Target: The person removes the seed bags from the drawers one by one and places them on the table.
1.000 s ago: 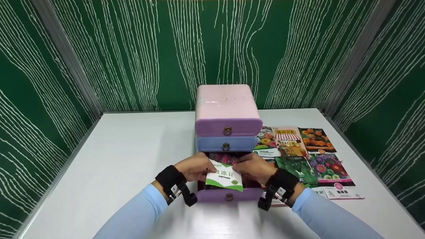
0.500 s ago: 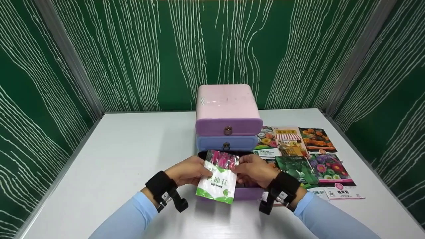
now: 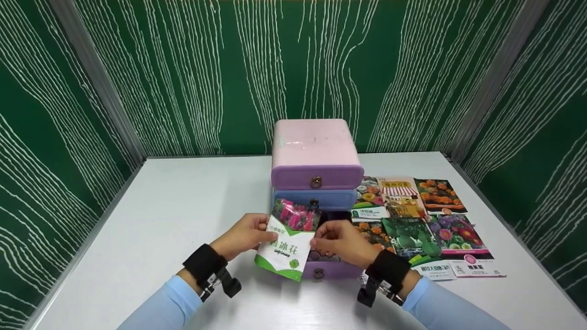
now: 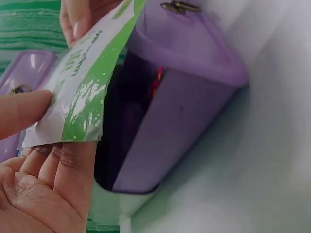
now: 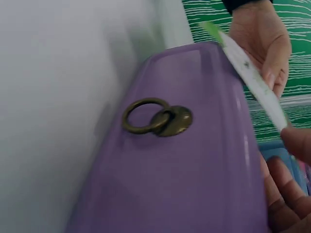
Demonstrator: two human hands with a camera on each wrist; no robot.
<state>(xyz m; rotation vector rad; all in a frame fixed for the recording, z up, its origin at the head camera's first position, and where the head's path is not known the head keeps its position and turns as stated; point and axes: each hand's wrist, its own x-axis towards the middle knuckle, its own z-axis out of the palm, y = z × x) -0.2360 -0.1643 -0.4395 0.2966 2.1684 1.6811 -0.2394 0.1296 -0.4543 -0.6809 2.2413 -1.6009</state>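
A flower seed packet [image 3: 289,250], white and green with pink blooms, is held tilted over the pulled-out bottom drawer [image 3: 337,270]. My left hand [image 3: 245,234] pinches its left edge, thumb on the front and fingers behind, as the left wrist view shows. At the right edge, my right hand [image 3: 344,242] pinches the packet between thumb and fingers. The drawer's purple front with its ring pull [image 5: 170,120] fills the right wrist view. Inside the drawer lies something colourful, partly hidden by the packet and right hand.
The drawer unit has a pink top [image 3: 314,142], a purple top drawer [image 3: 339,178] and a blue middle drawer [image 3: 339,200], both closed. Several seed packets [image 3: 410,236] lie in rows on the white table [image 3: 197,192] to the right. Green patterned walls [image 3: 183,78] stand behind and beside.
Both hands have lifted the seed packet up out of the drawer and toward the left. Its pink flower picture now shows fully, and more of the drawer's inside is visible.
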